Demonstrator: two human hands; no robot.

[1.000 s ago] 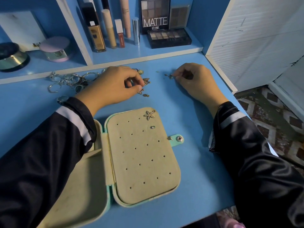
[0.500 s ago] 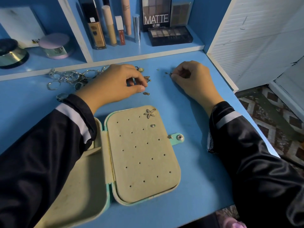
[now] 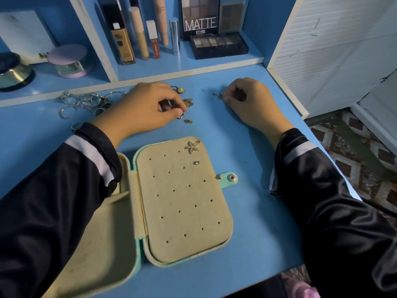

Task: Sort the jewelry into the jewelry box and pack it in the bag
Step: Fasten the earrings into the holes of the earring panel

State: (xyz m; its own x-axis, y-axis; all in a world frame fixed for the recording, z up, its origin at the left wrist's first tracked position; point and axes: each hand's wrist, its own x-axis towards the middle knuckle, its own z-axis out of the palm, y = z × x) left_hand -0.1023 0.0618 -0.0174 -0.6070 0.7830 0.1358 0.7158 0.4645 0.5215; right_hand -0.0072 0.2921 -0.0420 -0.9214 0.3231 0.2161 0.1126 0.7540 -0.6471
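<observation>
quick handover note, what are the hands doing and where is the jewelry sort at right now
Left hand: fingers curled at the loose earrings; whether it grips one is hidden.
Right hand: pinches a small piece low over the table.
Jewelry box: open, nearer the person than both hands.
Done: starfish earring and a stud sit on its holed panel.
Left: the loose earrings, the rings piled by the shelf, closing the box, bagging it. No bag in view.
</observation>
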